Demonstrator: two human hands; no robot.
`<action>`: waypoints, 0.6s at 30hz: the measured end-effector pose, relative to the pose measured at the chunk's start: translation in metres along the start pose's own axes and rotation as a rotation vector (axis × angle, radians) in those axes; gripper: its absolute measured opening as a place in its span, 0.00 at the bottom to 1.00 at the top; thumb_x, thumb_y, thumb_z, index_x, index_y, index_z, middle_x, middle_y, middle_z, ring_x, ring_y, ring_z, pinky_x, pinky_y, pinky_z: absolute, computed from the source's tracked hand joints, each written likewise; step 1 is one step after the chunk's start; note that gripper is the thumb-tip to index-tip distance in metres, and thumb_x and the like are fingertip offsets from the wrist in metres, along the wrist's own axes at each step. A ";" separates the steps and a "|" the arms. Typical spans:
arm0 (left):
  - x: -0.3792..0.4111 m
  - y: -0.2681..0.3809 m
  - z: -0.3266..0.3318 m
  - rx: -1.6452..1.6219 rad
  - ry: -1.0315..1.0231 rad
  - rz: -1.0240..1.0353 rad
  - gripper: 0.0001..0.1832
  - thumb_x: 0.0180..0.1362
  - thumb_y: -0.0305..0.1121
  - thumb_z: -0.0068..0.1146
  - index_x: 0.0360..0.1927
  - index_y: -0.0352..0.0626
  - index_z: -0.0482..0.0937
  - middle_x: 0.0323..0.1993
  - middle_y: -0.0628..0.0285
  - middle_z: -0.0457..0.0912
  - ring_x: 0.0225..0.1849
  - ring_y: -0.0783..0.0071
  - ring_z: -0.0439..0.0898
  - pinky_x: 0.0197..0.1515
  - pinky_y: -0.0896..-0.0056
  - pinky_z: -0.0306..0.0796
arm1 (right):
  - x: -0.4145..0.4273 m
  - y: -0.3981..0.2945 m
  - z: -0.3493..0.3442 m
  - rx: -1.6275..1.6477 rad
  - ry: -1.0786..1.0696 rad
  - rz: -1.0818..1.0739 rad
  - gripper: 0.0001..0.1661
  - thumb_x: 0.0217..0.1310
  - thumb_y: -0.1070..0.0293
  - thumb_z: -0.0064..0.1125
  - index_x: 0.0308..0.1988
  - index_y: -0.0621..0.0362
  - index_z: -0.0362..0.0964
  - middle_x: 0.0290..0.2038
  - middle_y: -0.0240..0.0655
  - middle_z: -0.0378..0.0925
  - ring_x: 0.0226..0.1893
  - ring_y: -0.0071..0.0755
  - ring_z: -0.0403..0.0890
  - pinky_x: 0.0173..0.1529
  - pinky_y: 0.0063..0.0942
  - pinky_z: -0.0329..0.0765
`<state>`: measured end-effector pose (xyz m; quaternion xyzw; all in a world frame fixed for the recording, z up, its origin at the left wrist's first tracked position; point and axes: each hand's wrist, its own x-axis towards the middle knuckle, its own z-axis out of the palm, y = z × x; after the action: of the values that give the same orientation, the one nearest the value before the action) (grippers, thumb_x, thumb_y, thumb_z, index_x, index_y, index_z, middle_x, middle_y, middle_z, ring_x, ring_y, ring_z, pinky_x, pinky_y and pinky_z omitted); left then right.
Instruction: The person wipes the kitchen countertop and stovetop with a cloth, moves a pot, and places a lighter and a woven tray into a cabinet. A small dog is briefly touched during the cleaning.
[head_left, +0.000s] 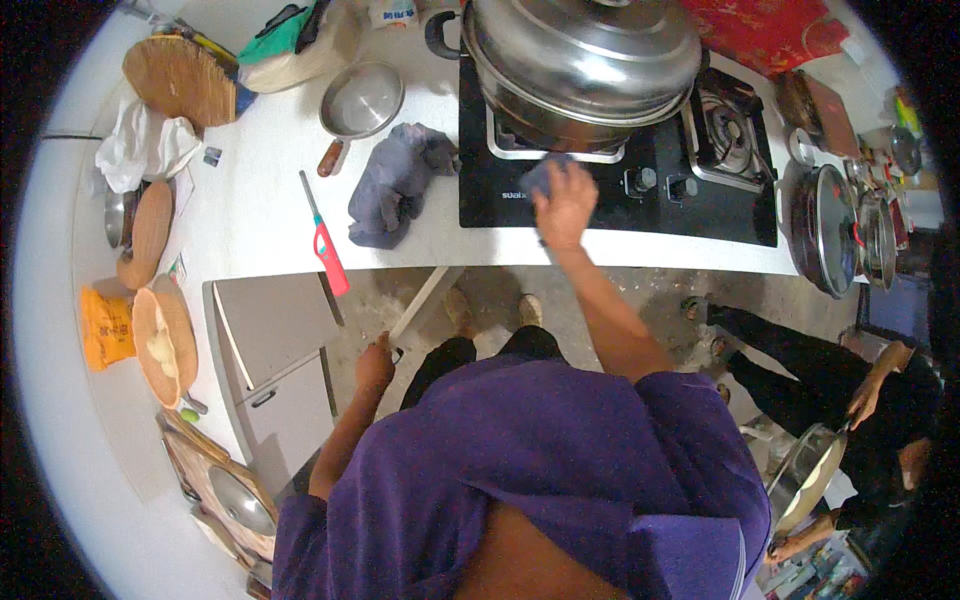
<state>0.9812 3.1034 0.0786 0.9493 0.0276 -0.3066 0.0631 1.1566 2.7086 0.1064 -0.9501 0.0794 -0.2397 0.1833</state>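
My right hand (568, 206) presses a dark grey-blue cloth (535, 178) onto the black glass gas hob (495, 211), just in front of a burner and left of the control knobs (641, 180). The hand is slightly blurred. Above it a large lidded steel pot (585, 67) stands on that burner. Down below the counter, my left hand (375, 365) grips the outer end of an open cabinet door (421, 300), beside its black handle. A crumpled dark grey cloth (401, 187) lies left of the hob. Farther left is a red gas lighter (330, 259).
A small steel pan (362, 99) sits behind the grey cloth. A lidded pot (834, 229) stands right of the hob. On the left are a basket (166, 349) and a round wooden board (176, 82). At right another person (892, 397) holds a pan (810, 480).
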 end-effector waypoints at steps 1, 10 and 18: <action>0.001 0.002 -0.004 -0.002 -0.016 -0.013 0.22 0.57 0.29 0.44 0.57 0.46 0.67 0.38 0.48 0.78 0.37 0.49 0.79 0.39 0.51 0.73 | -0.006 -0.016 0.006 0.041 -0.075 -0.043 0.36 0.39 0.62 0.68 0.52 0.51 0.67 0.54 0.45 0.65 0.55 0.53 0.63 0.59 0.48 0.57; 0.010 -0.014 0.002 -0.022 -0.107 -0.041 0.21 0.57 0.31 0.44 0.56 0.46 0.67 0.40 0.47 0.77 0.40 0.48 0.77 0.42 0.51 0.71 | -0.019 0.013 -0.017 0.203 -0.203 -0.104 0.37 0.31 0.75 0.65 0.50 0.52 0.70 0.55 0.44 0.66 0.57 0.50 0.64 0.61 0.45 0.60; -0.005 -0.011 -0.009 -0.097 -0.060 -0.023 0.21 0.56 0.32 0.48 0.55 0.43 0.68 0.40 0.47 0.77 0.42 0.48 0.76 0.45 0.52 0.70 | 0.010 0.004 -0.007 -0.008 0.050 0.228 0.40 0.33 0.70 0.69 0.53 0.56 0.66 0.53 0.48 0.65 0.54 0.52 0.64 0.58 0.47 0.58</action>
<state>0.9814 3.1153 0.0879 0.9352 0.0514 -0.3337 0.1063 1.1619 2.7003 0.1145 -0.9294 0.1925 -0.2405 0.2034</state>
